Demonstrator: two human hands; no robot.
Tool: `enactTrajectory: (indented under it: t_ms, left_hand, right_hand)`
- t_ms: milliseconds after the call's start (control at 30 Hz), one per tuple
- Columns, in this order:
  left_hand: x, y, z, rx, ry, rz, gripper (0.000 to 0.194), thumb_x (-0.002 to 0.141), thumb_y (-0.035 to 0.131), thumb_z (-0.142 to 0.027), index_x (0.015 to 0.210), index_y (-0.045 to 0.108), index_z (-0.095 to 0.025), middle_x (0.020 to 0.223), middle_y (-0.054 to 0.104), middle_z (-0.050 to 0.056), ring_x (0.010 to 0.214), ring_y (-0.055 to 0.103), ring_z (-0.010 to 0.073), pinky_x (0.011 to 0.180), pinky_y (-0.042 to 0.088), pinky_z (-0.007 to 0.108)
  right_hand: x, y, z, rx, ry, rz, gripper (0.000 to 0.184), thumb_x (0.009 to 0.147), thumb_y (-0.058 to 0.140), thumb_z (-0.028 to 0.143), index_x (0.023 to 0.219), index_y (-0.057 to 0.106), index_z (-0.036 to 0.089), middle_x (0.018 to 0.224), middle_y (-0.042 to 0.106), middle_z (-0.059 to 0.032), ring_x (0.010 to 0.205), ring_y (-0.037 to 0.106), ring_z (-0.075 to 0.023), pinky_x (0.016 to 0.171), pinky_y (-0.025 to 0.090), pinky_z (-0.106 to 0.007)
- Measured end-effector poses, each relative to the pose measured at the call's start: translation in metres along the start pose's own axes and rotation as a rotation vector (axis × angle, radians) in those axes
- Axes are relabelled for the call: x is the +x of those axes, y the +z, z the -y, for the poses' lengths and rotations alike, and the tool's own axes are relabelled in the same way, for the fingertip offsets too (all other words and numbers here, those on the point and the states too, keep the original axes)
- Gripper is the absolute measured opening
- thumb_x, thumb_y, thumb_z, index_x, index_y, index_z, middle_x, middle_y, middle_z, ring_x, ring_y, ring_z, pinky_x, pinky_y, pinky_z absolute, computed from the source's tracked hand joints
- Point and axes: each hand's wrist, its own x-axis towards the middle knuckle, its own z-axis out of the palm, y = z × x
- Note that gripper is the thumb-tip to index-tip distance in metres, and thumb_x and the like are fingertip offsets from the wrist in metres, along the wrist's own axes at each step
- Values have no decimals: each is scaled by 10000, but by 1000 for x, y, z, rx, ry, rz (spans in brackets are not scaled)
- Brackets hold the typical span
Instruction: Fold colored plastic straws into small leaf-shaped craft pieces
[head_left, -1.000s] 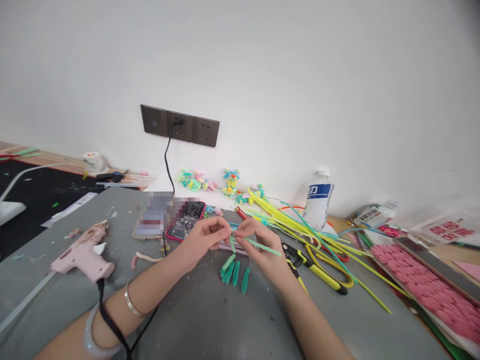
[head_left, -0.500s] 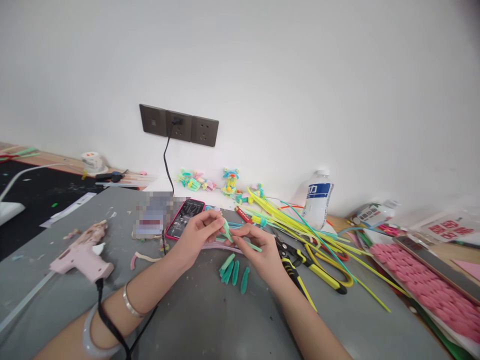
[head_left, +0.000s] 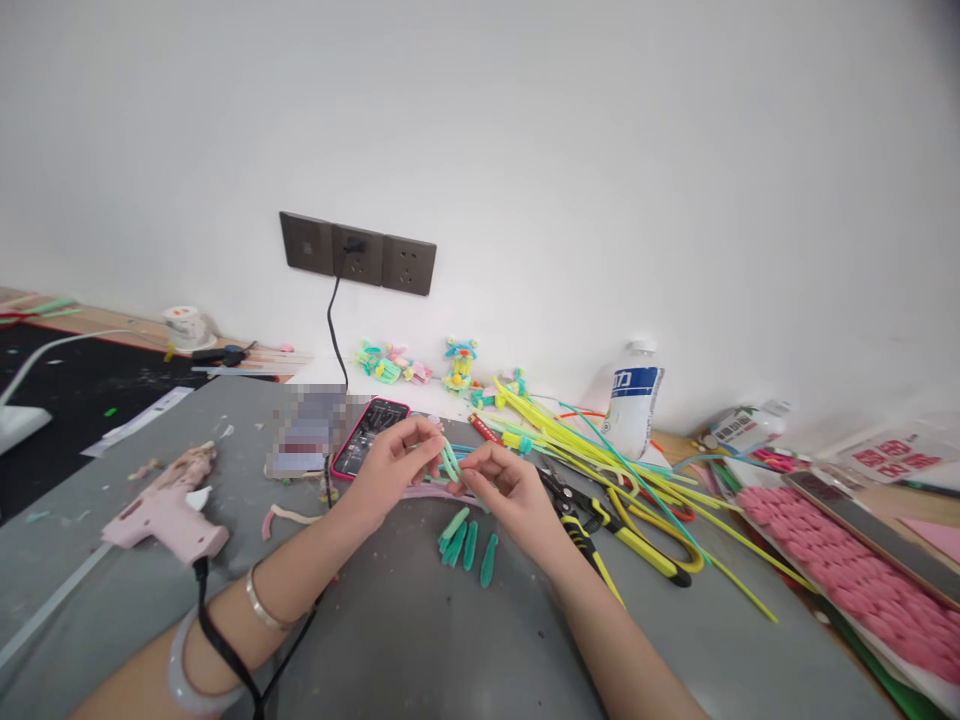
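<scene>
A light green pipe cleaner (head_left: 450,459), bent into a narrow loop, is pinched between my two hands above the grey table. My left hand (head_left: 405,462) grips its left side with thumb and fingertips. The fingertips of my right hand (head_left: 501,488) close on its lower right end. Just below the hands lie several short folded green pipe cleaner pieces (head_left: 469,546). A pink strand (head_left: 427,491) passes behind the fingers. To the right of my right hand are pliers with yellow and black handles (head_left: 592,545).
A pink glue gun (head_left: 169,515) with a black cord lies at left. A phone (head_left: 367,440) rests behind my left hand. Long yellow pipe cleaners (head_left: 600,440), a white bottle (head_left: 634,405) and small colourful figures (head_left: 460,365) are along the wall. A pink braided piece (head_left: 847,570) is at right.
The pipe cleaner's free end, which stuck out past my right fingers, is now folded round into the loop. My right hand has turned slightly, while my left hand has barely moved.
</scene>
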Motion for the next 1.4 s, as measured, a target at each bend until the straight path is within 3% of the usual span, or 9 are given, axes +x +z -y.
enactTrajectory:
  t_ms: [133, 333, 533, 800, 1067, 1267, 1400]
  left_hand:
    - [0, 0, 1, 14, 4, 34, 251, 858, 623, -413, 766, 572, -186, 583, 558, -35, 479, 458, 87, 475, 362, 201]
    - [-1, 0, 0, 106, 1, 38, 307, 849, 619, -459, 746, 572, -174, 604, 497, -38, 524, 437, 90, 481, 332, 195]
    - [-2, 1, 1, 108, -28, 61, 334, 836, 618, -495, 759, 587, -172, 601, 455, -50, 514, 382, 90, 487, 308, 207]
    - [-3, 1, 0, 218, 79, 34, 297, 867, 585, -432, 737, 601, -166, 679, 522, -18, 632, 468, 124, 588, 363, 232]
    - [-4, 4, -1, 138, 64, 43, 272, 853, 616, -418, 743, 586, -171, 663, 502, -27, 604, 444, 111, 566, 352, 226]
    - [-7, 8, -2, -1, -13, 80, 293, 853, 622, -451, 758, 548, -184, 606, 499, -45, 518, 403, 87, 513, 348, 212]
    - [-6, 8, 0, -26, 8, 74, 292, 854, 631, -444, 757, 540, -185, 603, 526, -38, 545, 451, 97, 539, 383, 215]
  right_hand:
    - [-1, 1, -2, -111, -33, 1, 191, 867, 636, 379, 826, 577, 202, 711, 689, -14, 625, 658, -159, 635, 523, -275]
    - [-1, 2, -5, -82, 21, -15, 232, 880, 619, 415, 825, 555, 199, 624, 646, 9, 521, 595, -134, 539, 498, -249]
    - [-2, 2, -1, -51, -14, 27, 282, 924, 561, 426, 756, 511, 205, 589, 613, 20, 533, 564, -124, 561, 481, -247]
    - [-2, 2, 3, 37, 36, 103, 291, 893, 605, 443, 750, 537, 199, 574, 638, 25, 497, 564, -114, 537, 472, -237]
    - [-1, 3, -5, 147, 138, 133, 302, 836, 670, 442, 729, 549, 187, 673, 752, -31, 473, 643, -129, 518, 504, -248]
    - [0, 4, -6, 180, 213, 113, 311, 765, 741, 437, 716, 586, 173, 692, 765, -38, 480, 669, -139, 504, 514, -248]
    - [0, 4, -2, 183, 214, 128, 333, 763, 741, 457, 708, 572, 175, 671, 757, -39, 484, 666, -144, 506, 514, -256]
